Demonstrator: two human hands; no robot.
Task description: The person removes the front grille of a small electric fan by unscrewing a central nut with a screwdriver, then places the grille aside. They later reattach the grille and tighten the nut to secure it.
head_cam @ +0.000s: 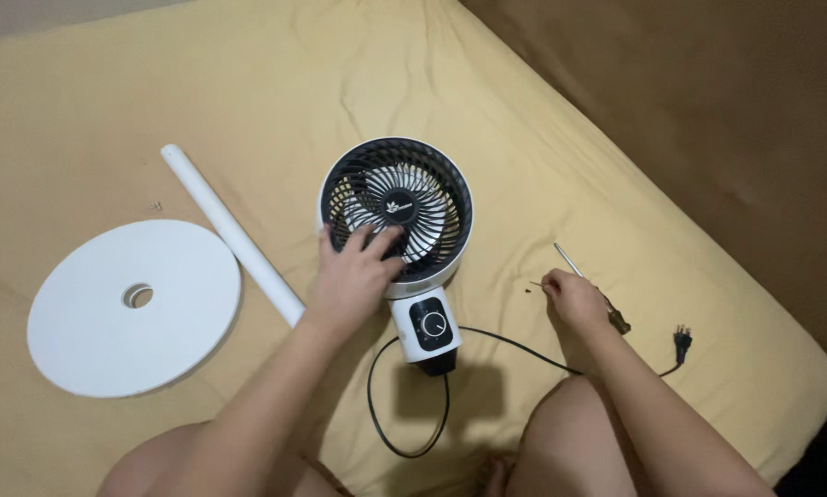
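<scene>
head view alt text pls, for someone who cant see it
A person's left hand rests on the black grille of a small white fan lying on a tan sheet, while the right hand pinches a small screw beside a screwdriver. A white pole and round base lie to the left.

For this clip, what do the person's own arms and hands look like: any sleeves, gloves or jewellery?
Both arms are bare up to the frame edge, with no sleeves in view. The left hand and right hand wear no gloves. No rings, watch or bracelets show. Bare knees appear below.
</scene>
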